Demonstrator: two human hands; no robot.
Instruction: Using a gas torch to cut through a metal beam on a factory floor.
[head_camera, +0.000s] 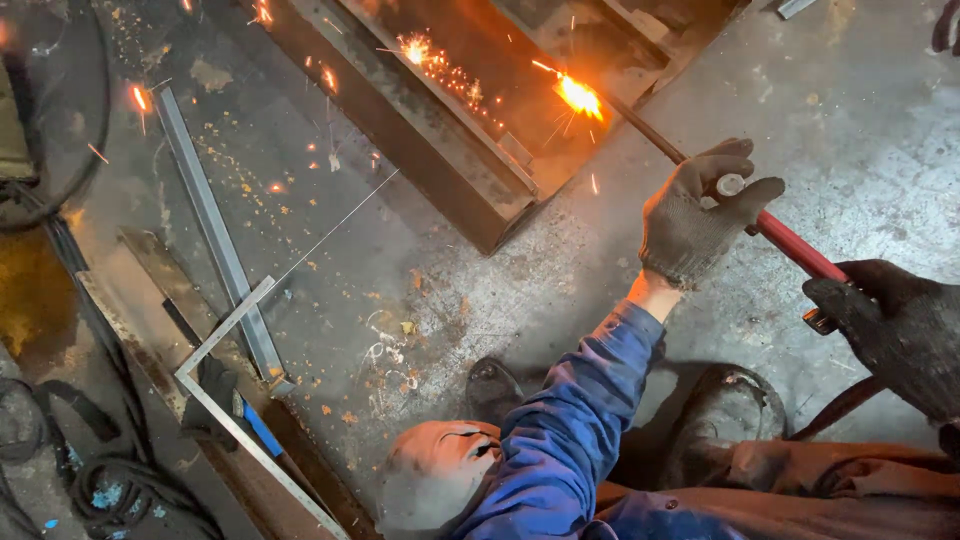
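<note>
Grey knit glove, black glove, red torch handle, blue sleeve, prob. rust-brown steel frame.

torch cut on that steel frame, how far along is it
In hand: both gloved hands, left hand and right hand, hold the cutting torch, its flame throwing sparks on the rusty steel frame. How much is cut or left cannot be told.

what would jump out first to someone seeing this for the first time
The bright orange flame at the torch tip, top centre, throwing sparks across the rusty steel frame. Next, the two gloved hands on the red-handled torch: the left hand further forward, the right hand at the right edge. A steel square lies lower left.
</note>
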